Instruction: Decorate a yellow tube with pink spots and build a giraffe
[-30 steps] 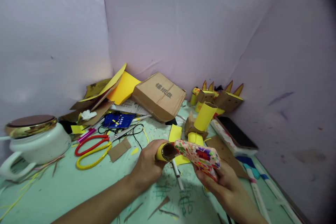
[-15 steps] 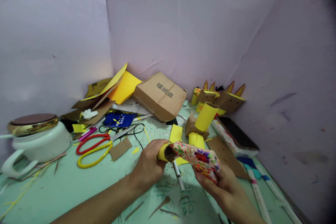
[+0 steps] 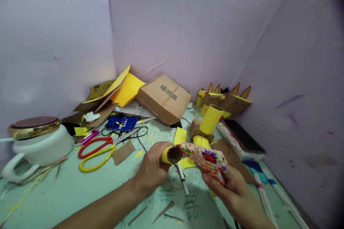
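Observation:
My left hand (image 3: 153, 164) is closed around a short yellow cardboard tube (image 3: 165, 154), its brown hollow end facing right. A flower-patterned glue gun (image 3: 205, 157) is gripped in my right hand (image 3: 228, 186). The gun points left, and its tip is at the rim of the tube; whether it touches I cannot tell. Just behind the gun, another yellow tube (image 3: 211, 120) leans against a brown cardboard piece (image 3: 195, 128). Under my hands lies a white marker (image 3: 183, 179) beside yellow paper scraps (image 3: 187, 163).
Scissors (image 3: 96, 154) with red and yellow handles lie left, near a white lidded mug (image 3: 40, 148). A cardboard box (image 3: 164, 98) and yellow sheets (image 3: 127, 89) stand at the back. Eared cardboard figures (image 3: 233, 103), a phone (image 3: 243, 136) on a white box and markers (image 3: 264, 196) are right.
The glue gun and my right hand have shifted slightly right. The tube's open end has turned a little more toward me. My left hand stays nearly in place.

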A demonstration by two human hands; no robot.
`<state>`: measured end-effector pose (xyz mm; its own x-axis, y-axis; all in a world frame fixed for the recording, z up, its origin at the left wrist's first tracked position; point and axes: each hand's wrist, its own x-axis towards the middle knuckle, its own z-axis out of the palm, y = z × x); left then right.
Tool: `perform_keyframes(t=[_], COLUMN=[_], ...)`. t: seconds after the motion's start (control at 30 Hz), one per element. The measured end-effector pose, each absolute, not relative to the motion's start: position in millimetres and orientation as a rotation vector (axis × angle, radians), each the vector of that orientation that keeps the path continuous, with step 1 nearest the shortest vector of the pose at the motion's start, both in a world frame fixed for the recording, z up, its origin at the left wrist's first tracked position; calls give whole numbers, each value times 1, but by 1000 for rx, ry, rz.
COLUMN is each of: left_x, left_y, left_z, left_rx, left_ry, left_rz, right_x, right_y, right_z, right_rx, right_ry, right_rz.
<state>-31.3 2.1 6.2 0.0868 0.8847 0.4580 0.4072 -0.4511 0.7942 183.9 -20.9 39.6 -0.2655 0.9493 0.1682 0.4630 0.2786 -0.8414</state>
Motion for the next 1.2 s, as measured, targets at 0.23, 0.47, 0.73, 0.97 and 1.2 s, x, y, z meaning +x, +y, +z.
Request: perform_keyframes(t=[0.23,0.47,0.73,0.97,1.2], left_x=[-32,-31,-31,-31,-32], left_y=[2,-1,1,0,2], left_z=[8,13,10,11,11], left_rx=[1899,1933,1932,1938,1934], left_ry=[1320,1276,1268,1273,1289], left_rz=[1354,1371,1400,1394,1425], right_x=[186,184,186,187,190], right_y=[-19,-20,-17,-17,-15], right_z=[44,46,40,43,40], right_rx=[-1299,-1310,-1344,-1329,-1329], right_ry=[-1802,-1798,-1788,-1780,-1790], right_rz=[885,903,933,979,981])
